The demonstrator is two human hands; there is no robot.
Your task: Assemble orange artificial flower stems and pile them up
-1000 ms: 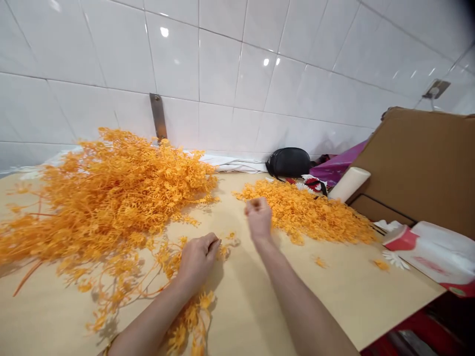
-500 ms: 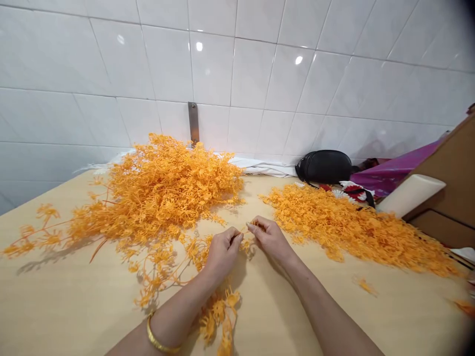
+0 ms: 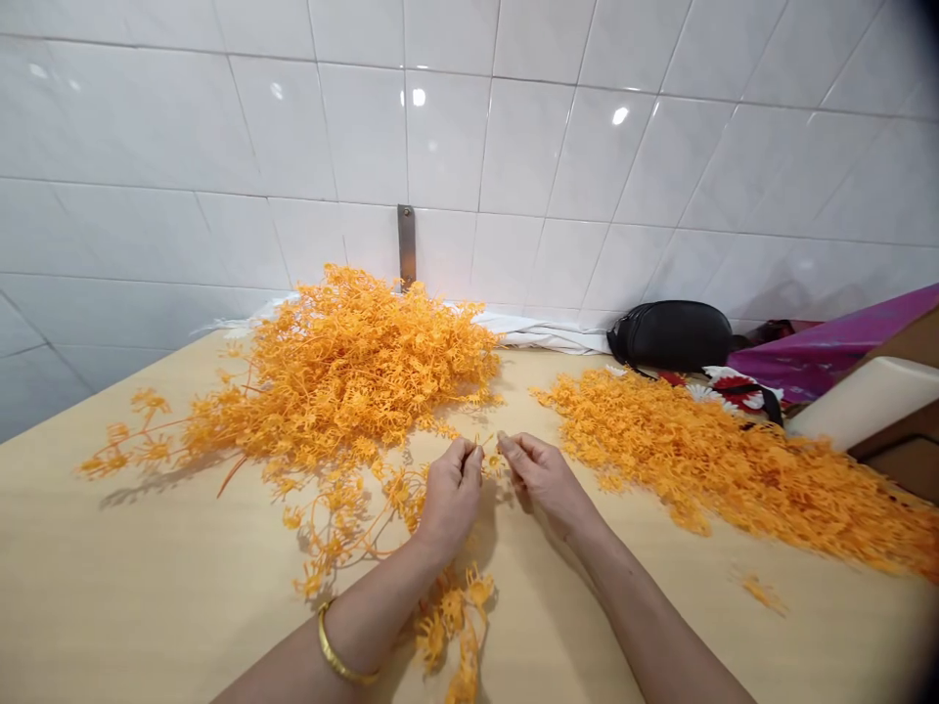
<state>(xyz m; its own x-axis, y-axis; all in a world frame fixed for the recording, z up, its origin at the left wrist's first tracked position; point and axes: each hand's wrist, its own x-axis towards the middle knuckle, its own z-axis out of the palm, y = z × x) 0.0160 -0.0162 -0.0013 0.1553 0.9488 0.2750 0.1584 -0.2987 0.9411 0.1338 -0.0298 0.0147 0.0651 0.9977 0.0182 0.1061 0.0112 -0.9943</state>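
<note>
My left hand (image 3: 453, 494) is closed in a pinch on an orange artificial flower spray, near the middle of the table. Parts of this spray (image 3: 451, 616) hang out below my wrist, and thin tips poke up past my thumb. Just to the right, my right hand (image 3: 544, 479) has its thumb and forefinger pressed together; what they hold is too small to make out. A small orange floret (image 3: 495, 460) shows between the two hands. More branching orange stems (image 3: 337, 528) lie left of my left hand.
A tall heap of orange sprays (image 3: 367, 362) stands at the back left. A flatter pile of loose orange florets (image 3: 719, 460) spreads on the right. Behind it are a black pouch (image 3: 671, 335), a white roll (image 3: 870, 401) and purple wrapping (image 3: 828, 342). One stray floret (image 3: 763, 592) lies front right.
The view has turned slightly left, so everything sits further right. My right fingertips have drawn a little away from the stem tips at my left hand, which keeps its pinch.
</note>
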